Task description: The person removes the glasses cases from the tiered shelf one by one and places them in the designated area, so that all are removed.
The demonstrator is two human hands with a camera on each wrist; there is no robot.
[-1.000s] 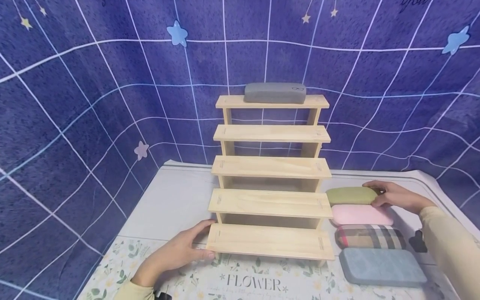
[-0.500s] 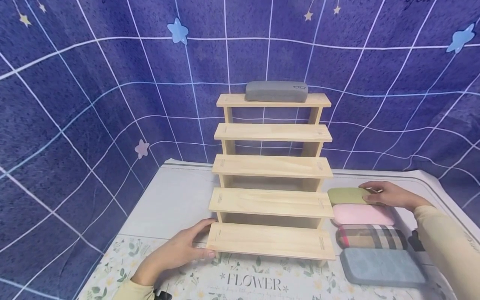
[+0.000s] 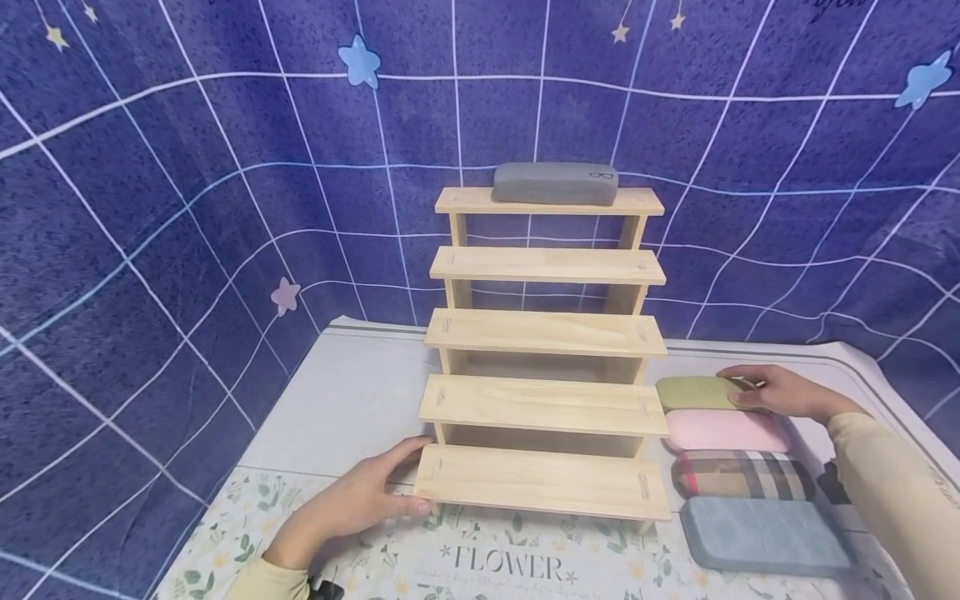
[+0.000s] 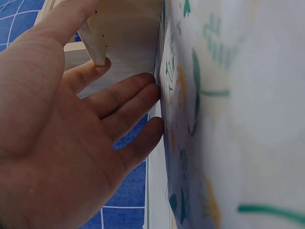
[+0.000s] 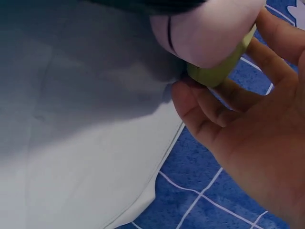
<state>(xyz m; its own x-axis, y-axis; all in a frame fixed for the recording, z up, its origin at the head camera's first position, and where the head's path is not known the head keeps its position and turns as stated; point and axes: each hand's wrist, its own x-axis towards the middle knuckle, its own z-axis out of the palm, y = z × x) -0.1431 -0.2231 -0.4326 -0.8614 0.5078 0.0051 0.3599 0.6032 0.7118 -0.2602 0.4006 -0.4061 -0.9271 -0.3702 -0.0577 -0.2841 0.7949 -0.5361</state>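
Note:
A tiered wooden display stand with several steps stands mid-view. My left hand holds the left end of its lowest step, thumb at the front corner and index finger behind. In the left wrist view the other fingers of that hand extend beside the floral sheet. On the right, a green glasses case lies at the back of a row of cases. My right hand grips its right end between thumb and fingers. In the right wrist view a pink glasses case partly hides the green one.
A grey glasses case sits on the top step. In front of the pink case lie a plaid case and a blue-grey case. A blue gridded curtain hangs behind the table covering.
My right hand has moved slightly left onto the green case and closed its fingers around the end. The left hand stays in place on the stand.

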